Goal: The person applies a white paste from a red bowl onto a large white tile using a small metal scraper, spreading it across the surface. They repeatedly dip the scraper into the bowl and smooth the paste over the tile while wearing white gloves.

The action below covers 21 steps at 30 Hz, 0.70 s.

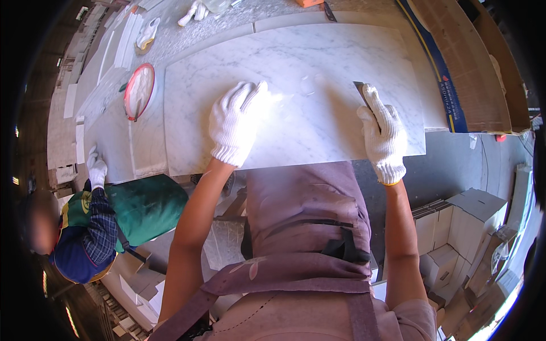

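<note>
A white marble slab [273, 51] with grey veins lies flat on the worktable before me. My left hand [234, 125], in a white knitted glove, rests on the slab left of its middle, fingers stretched out and holding nothing. Near the slab's right end, my gloved right hand [384, 133] grips a thin putty knife [364, 98], its dark blade pointing away from me and its handle mostly hidden by the fingers. Between the two hands, small glossy patches [308, 85] show on the stone.
Left of the slab sits a red-rimmed bowl [153, 85] of white paste. Gloves [196, 11] and another blade [329, 12] lie at the far side. A cardboard box [463, 62] stands right. A co-worker in a green apron [149, 206] is at left; boxes [476, 219] are stacked lower right.
</note>
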Motion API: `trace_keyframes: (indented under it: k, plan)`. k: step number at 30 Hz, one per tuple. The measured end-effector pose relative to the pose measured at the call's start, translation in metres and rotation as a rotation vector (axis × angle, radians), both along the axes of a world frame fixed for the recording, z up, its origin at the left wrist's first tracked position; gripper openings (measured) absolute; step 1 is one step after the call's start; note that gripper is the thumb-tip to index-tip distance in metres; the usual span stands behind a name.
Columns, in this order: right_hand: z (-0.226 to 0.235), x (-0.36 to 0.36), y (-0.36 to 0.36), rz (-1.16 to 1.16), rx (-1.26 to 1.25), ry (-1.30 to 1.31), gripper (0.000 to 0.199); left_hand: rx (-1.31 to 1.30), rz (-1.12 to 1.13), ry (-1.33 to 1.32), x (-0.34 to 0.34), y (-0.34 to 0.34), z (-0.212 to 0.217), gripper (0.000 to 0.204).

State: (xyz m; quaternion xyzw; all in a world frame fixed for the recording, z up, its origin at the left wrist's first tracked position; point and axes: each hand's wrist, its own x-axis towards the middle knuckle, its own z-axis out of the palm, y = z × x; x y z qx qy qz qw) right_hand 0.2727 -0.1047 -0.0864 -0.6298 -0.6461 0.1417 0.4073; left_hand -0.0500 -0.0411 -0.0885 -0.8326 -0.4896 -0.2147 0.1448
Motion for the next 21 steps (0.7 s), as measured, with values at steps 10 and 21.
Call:
trace_keyframes:
  k: [10, 21]
  plan:
    - [0.000, -0.001, 0.001, -0.019, 0.012, -0.003, 0.049, -0.019, -0.034, 0.069, 0.020, 0.031, 0.003, 0.035]
    - [0.002, -0.003, 0.001, -0.025, 0.026, -0.006, 0.050, -0.046, -0.056, 0.138, 0.022, 0.038, 0.006, 0.041]
